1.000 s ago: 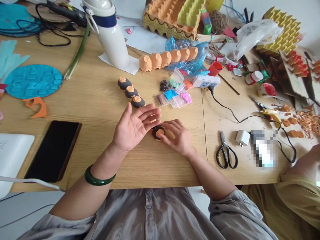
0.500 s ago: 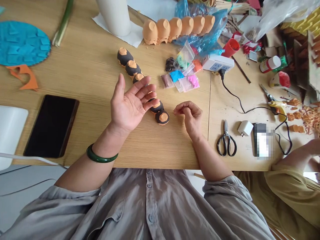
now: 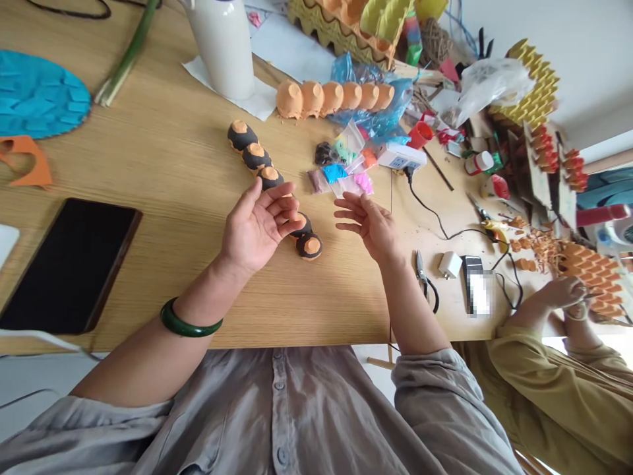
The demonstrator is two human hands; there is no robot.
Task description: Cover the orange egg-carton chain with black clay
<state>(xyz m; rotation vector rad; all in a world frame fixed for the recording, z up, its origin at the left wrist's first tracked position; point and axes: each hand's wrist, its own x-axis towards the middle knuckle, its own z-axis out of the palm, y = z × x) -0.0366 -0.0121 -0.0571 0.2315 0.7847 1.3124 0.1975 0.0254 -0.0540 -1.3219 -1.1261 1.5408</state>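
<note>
My left hand (image 3: 258,227), palm up with its fingers apart, hovers over the middle of a black-and-orange row of egg-carton cups (image 3: 256,156) and hides part of it. Nothing lies in that hand. To the right of the row, my right hand (image 3: 368,224) is raised with its fingers spread, holding nothing. Beyond it lie small clear bags of coloured clay-like material, among them a blue one (image 3: 334,173) and a pink one (image 3: 364,182). An orange row of egg-carton cups (image 3: 332,97) stands farther back on the wooden table (image 3: 306,310).
A black tablet (image 3: 72,264) and a blue oval piece (image 3: 42,95) are at left. A white jug (image 3: 225,56) stands behind. To the right are a power strip (image 3: 401,157), scissors (image 3: 426,284) and a charger (image 3: 450,264). A co-worker's hands (image 3: 568,293) are at far right.
My right hand has gone from curled to open, fingers spread, and has risen slightly. My left hand stays open. The view has swung right, showing more of the co-worker and the egg trays.
</note>
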